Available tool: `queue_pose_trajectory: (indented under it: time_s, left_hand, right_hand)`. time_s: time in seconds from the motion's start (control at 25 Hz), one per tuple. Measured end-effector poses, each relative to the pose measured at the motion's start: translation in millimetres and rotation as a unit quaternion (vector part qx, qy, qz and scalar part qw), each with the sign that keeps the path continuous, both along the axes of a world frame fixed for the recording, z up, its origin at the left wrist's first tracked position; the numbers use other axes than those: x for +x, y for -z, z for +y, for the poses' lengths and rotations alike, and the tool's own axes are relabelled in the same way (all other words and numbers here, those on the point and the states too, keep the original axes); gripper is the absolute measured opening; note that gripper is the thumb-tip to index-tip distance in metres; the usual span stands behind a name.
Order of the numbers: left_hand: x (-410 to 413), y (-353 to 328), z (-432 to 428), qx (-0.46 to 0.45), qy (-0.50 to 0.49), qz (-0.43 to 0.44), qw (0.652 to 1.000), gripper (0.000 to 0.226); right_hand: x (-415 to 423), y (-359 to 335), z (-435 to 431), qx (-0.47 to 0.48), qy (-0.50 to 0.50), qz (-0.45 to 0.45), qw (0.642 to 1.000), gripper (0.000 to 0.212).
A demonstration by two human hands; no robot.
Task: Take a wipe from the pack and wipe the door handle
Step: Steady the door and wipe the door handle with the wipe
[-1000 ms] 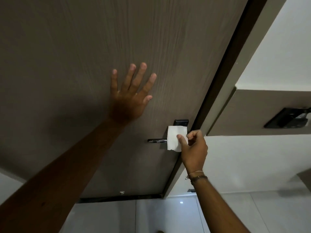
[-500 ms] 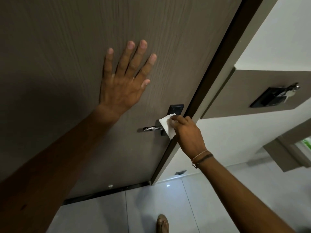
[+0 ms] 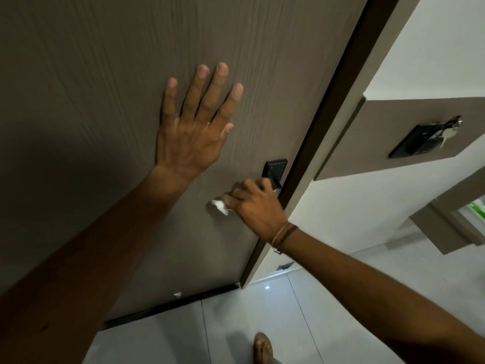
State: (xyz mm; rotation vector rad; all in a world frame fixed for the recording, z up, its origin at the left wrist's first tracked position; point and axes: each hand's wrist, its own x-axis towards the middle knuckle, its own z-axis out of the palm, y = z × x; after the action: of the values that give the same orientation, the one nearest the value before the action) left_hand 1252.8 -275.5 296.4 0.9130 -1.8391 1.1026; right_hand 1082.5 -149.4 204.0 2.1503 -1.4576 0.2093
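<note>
The left hand (image 3: 193,127) lies flat against the door (image 3: 91,88), fingers spread and straight, grasping nothing. The door is a grey-brown panel with a fine vertical wood-grain texture and a dark strip along its right edge.

The right hand (image 3: 253,206) is clenched around the door handle (image 3: 276,191), of which only a short glint of metal shows beside the knuckles — the lever itself is hidden under the fist. The white wipe (image 3: 220,205) is bunched inside that grip, a crumpled tuft poking out at the left of the fingers, soft and a little blurred. Just above the hand sits the handle's black rectangular backplate (image 3: 274,170), flat and matte, with small screw heads on it. Thin cord bracelets (image 3: 282,236) ring the right wrist.

To the right, a pale wall (image 3: 433,48) carries a grey-brown panel holding a black rectangular plate (image 3: 420,140) with a metallic piece at its upper corner (too small to make out). The floor (image 3: 288,324) is glossy light tile with thin grout lines, and a sandalled foot (image 3: 263,348) shows at the bottom edge. No pack or legible writing shows.
</note>
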Motion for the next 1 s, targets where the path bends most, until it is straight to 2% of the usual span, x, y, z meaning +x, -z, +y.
queue_pose_trajectory:
  time_s: [0.08,0.16,0.32,0.4,0.48,0.6,0.72,0.88,1.0]
  left_hand:
    - [2.2,-0.5,0.3,0.005,0.003,-0.002,1.000,0.073]
    - [4.4,-1.0,1.9,0.007,-0.003,-0.004,1.000,0.071]
    - [0.9,-2.9,5.7,-0.005,-0.009,-0.005,1.000,0.066]
    - [1.5,-4.0,6.1,-0.002,-0.010,-0.006,1.000,0.064]
    - [2.8,-5.6,6.6,0.002,-0.015,-0.011,1.000,0.063]
    - [3.4,-5.8,7.2,0.000,-0.017,-0.011,1.000,0.064]
    - [3.5,-6.4,6.3,0.003,-0.016,-0.013,1.000,0.064]
    - [1.3,-6.5,6.4,0.007,-0.007,-0.012,1.000,0.067]
    - [2.0,-3.9,4.9,0.003,-0.014,-0.005,1.000,0.073]
  right_hand:
    - [8.0,0.2,-5.4,0.014,-0.022,-0.008,1.000,0.031]
    - [-17.9,-5.7,0.5,0.007,-0.014,0.014,1.000,0.040]
    - [-61.3,-11.8,13.9,0.011,0.068,-0.010,0.998,0.055]
    - [-31.0,-2.5,6.3,0.025,0.070,-0.025,0.997,0.051]
    - [-7.0,3.9,-1.1,0.019,0.030,-0.042,0.999,0.043]
    - [-32.7,-0.3,6.8,0.019,0.037,-0.036,0.999,0.046]
    - [-45.9,7.4,8.9,-0.009,0.081,-0.020,0.996,0.053]
    - [-7.6,36.9,5.1,-0.046,0.065,-0.083,0.993,0.062]
    - [5.7,50.4,10.7,-0.110,0.084,-0.122,0.983,0.054]
